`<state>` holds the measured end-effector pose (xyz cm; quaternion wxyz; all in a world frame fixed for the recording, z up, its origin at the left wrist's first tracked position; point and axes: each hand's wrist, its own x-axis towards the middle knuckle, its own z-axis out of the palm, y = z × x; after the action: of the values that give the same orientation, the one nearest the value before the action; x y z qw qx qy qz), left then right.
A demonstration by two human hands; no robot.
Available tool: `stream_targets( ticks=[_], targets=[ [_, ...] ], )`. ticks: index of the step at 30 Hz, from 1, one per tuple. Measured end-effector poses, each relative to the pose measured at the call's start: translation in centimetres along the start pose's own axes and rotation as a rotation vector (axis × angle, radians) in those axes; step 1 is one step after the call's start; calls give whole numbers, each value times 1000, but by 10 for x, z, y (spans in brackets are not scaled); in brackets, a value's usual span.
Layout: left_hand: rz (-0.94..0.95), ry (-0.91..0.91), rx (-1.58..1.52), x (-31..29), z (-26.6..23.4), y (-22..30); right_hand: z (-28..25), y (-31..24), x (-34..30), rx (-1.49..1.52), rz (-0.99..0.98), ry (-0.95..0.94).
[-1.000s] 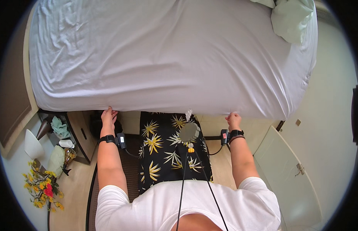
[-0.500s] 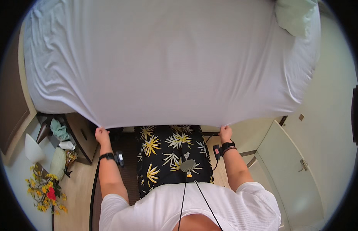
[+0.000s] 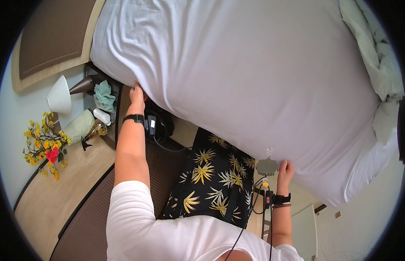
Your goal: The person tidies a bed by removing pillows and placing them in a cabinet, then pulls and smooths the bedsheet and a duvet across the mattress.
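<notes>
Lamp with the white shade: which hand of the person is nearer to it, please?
Left. The left hand is at the edge of the sheet, right of the lamp; the right hand is by the same edge, much farther right and lower in the picture.

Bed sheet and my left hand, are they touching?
Touching. The head view shows the left hand meeting the near edge of the bed sheet, with no gap visible and folds in the cloth beside it.
</notes>
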<state>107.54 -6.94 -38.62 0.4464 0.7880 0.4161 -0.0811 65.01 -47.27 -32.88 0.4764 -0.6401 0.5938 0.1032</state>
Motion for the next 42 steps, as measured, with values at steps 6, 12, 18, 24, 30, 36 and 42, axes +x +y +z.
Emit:
stream_targets(
  ticks=[6,12,18,24,30,36,42],
  targets=[
    [423,159,462,53,-23,-11,67,-113,38,148,-187,-276],
    [357,260,580,54,-79,-20,88,-128,68,263,90,-417],
    [176,86,277,43,-56,13,88,-132,76,171,159,-420],
    [246,52,152,71,-60,50,84,-128,79,105,130,-370],
    [323,109,308,185,-93,84,100,-132,67,37,201,-255],
    [281,180,320,246,-68,127,99,-131,61,-182,159,5],
    [350,-149,514,303,-119,124,152,-101,59,-765,-189,190]
  ],
)
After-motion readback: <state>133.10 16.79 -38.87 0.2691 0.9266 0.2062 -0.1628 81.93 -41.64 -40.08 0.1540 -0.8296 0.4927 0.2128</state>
